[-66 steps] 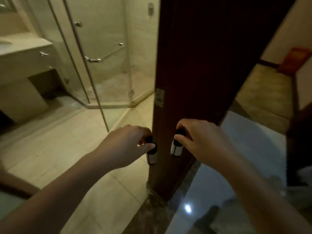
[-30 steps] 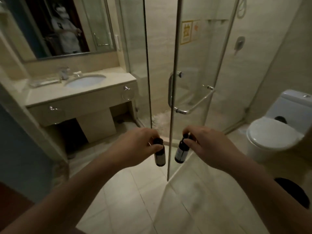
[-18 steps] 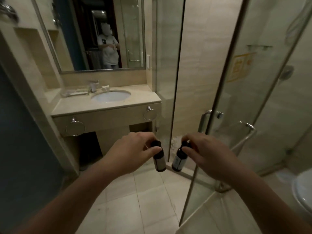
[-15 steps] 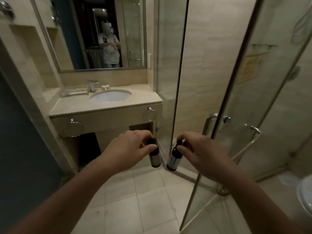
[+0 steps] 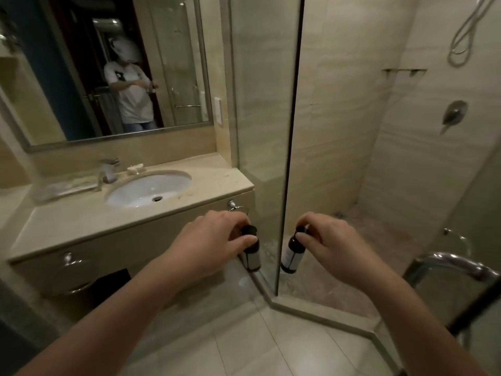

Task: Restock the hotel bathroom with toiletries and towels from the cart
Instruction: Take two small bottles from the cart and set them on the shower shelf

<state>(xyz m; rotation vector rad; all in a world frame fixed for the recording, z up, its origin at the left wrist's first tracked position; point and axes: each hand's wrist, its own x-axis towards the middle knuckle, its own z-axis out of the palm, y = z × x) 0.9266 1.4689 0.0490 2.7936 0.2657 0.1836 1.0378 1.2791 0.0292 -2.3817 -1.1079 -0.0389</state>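
**Bottles held in both hands beside the shower glass**

Pinching the black cap of a small dark bottle (image 5: 250, 257) with the thumb and curled fingers of the left hand (image 5: 214, 240), and letting it hang label-end down in front of the right end of the vanity counter (image 5: 81, 226), just below a chrome towel ring (image 5: 236, 208). Gripping a second dark bottle (image 5: 289, 257) by its cap in the curled fingers of the right hand (image 5: 329, 246), and tilting its base slightly leftward. Holding the two at about the same height, near each other but apart, on either side of the dark vertical edge of the fixed shower glass panel (image 5: 265, 104). Hovering both above the raised shower sill (image 5: 311, 312) and the floor, touching no surface. Facing a white sink basin (image 5: 141, 195) set into the counter, with a faucet (image 5: 108, 169) behind it and a clear tray (image 5: 65, 188) to its left. Looking toward a framed mirror (image 5: 67, 77) reflecting a person in a white shirt. Taking in, at the right, a chrome door handle (image 5: 450, 264), a wall valve (image 5: 454, 114) and a looped shower hose (image 5: 465, 33).
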